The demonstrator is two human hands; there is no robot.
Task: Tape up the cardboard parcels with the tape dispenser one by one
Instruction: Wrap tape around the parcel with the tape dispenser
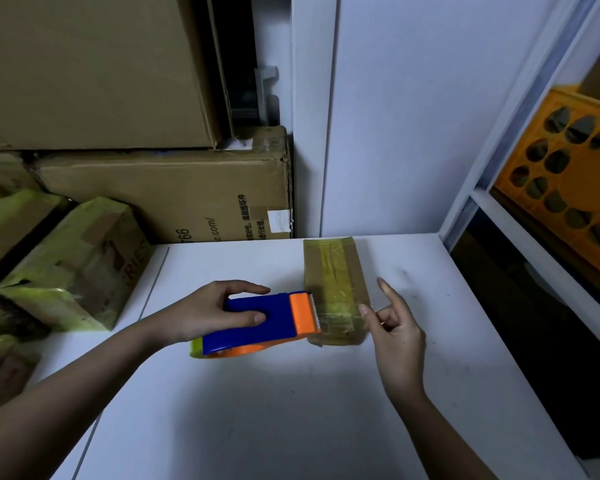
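While left hand grips tape dispenser against small parcel on table, right hand hovers beside, fingers loose, holding nothing.

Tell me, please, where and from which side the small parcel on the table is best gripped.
Probably across its long sides near the close end, from above. The parcel lies flat on the table, long axis running away from the person. The right hand is already beside its right edge; the dispenser, held by the left hand, blocks the left.
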